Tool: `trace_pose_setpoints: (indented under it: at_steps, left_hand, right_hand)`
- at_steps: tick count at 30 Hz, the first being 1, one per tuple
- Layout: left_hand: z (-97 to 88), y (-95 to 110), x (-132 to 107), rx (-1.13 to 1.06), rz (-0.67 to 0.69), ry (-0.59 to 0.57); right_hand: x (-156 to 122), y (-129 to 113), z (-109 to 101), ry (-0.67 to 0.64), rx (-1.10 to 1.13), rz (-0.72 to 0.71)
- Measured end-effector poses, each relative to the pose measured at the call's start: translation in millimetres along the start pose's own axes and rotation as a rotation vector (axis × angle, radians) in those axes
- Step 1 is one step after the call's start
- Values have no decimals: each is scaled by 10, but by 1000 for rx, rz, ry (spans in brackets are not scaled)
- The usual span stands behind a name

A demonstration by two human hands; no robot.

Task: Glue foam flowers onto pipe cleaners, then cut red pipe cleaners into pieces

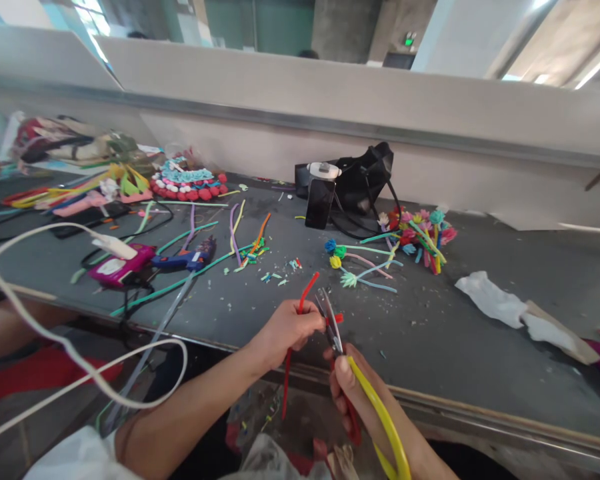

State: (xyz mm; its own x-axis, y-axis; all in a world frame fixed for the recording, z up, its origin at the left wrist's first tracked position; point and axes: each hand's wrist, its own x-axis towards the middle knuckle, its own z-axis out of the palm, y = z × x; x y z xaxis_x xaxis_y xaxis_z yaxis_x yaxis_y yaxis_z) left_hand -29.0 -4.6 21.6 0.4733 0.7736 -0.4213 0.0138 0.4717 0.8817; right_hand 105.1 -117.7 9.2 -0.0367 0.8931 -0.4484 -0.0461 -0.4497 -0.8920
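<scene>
Pinched in the fingers of my left hand [293, 328] is a red pipe cleaner [286, 390]; one end sticks up above the fist and the other hangs below the table edge. A short red piece [335, 319] shows to the right of those fingertips, at the scissor blades. My right hand [350, 380] is closed around the scissors [335, 333], which have metal blades and red and yellow handles. The blades point up and away, slightly apart. Whether they touch the red piece, I cannot tell.
Fuzzy flowers on stems [349, 279] lie ahead, near a colourful bouquet [425, 233]. A phone [320, 203] leans by a black bag [373, 173]. To the left are cut scraps [254, 252], a blue glue gun [183, 259], a magenta device [123, 267] and a white cable [45, 330].
</scene>
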Motion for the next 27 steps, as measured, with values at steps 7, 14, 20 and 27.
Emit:
trace_pose_setpoints:
  at_steps: [7, 14, 20, 27]
  left_hand:
    - [-122, 0, 20, 26, -5, -156]
    - [-190, 54, 40, 77, -21, -157]
    - [-140, 3, 32, 117, -7, -160]
    - [-115, -19, 48, 68, -18, -135]
  right_hand:
    - [23, 19, 5, -21, 138, 72]
    - [11, -17, 43, 39, 183, 88]
    - [34, 14, 64, 57, 200, 95]
    - [64, 47, 60, 40, 179, 65]
